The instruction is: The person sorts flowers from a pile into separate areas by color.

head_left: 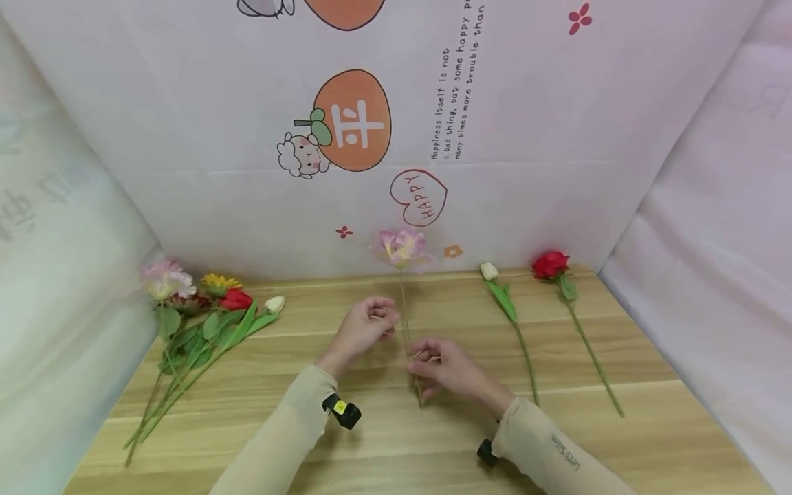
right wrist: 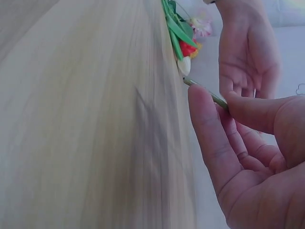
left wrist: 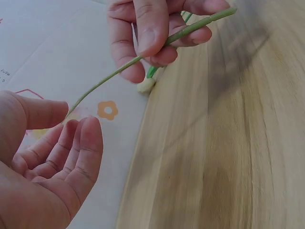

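Observation:
A pale pink and yellow flower is held up off the table, its thin green stem running down between both hands. The left hand pinches the stem between thumb and fingertips, partway below the bloom. Lower down, close to the cut end, the right hand grips the stem between its thumb and fingers. In the right wrist view the stem's end pokes out past the right fingertips. Most of the bloom is hidden behind the left hand in the left wrist view.
On the wooden table, a white tulip and a red rose lie apart at the right. Several flowers lie bunched at the left, including a yellow one and another pink one. A printed cloth hangs behind.

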`<action>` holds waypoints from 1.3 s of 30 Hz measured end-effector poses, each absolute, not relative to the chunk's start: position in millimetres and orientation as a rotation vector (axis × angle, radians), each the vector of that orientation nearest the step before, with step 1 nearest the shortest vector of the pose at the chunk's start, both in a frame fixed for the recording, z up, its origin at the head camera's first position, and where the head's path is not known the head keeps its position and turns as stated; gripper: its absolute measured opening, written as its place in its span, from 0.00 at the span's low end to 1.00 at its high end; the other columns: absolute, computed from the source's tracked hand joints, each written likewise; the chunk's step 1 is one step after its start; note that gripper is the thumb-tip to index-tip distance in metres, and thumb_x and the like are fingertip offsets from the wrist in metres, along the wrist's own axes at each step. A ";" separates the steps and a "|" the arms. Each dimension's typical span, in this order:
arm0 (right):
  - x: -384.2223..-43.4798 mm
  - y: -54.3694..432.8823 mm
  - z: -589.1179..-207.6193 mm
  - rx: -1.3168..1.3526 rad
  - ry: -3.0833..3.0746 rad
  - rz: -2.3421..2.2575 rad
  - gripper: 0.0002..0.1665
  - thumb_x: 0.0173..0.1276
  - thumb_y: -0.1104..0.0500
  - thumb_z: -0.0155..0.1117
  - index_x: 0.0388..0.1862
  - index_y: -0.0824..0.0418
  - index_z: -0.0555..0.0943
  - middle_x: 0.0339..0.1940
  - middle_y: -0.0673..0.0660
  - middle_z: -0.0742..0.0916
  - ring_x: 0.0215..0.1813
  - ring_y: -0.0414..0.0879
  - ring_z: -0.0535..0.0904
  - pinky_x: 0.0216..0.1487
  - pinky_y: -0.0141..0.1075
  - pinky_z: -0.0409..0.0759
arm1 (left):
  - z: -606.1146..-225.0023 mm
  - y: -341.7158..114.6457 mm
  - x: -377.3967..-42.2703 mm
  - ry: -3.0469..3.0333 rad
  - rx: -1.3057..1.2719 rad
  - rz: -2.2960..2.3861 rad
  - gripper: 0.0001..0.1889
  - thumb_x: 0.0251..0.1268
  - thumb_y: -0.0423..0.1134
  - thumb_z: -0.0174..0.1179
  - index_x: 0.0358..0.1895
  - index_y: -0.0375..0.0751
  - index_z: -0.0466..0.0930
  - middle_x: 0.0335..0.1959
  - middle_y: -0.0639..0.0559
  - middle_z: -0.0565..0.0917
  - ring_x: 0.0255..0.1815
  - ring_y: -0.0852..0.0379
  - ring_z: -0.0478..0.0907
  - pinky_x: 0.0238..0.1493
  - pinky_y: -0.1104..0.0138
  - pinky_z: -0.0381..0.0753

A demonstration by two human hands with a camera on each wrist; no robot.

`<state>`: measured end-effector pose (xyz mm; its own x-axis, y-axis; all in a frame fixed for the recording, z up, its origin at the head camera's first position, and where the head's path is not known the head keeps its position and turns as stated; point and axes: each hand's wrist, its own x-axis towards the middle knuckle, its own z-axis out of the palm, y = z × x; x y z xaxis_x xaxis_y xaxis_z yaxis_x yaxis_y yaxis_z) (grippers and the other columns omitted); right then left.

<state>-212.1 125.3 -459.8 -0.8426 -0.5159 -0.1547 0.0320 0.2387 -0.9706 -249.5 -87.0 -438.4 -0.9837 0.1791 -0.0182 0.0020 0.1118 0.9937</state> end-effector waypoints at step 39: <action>-235.4 179.4 -473.7 -0.290 2.127 -1.563 0.22 0.73 0.65 0.65 0.60 0.74 0.73 0.43 0.63 0.83 0.35 0.49 0.81 0.37 0.46 0.90 | -426.8 -254.8 -189.5 2.751 0.259 1.517 0.17 0.72 0.41 0.65 0.55 0.32 0.78 0.45 0.42 0.83 0.39 0.47 0.83 0.33 0.61 0.87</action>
<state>-235.4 179.4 -473.7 -0.8616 -0.4398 -0.2533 0.1102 0.3250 -0.9393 -189.5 -254.8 -426.8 -0.9864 0.1384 0.0882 0.1485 0.5234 0.8390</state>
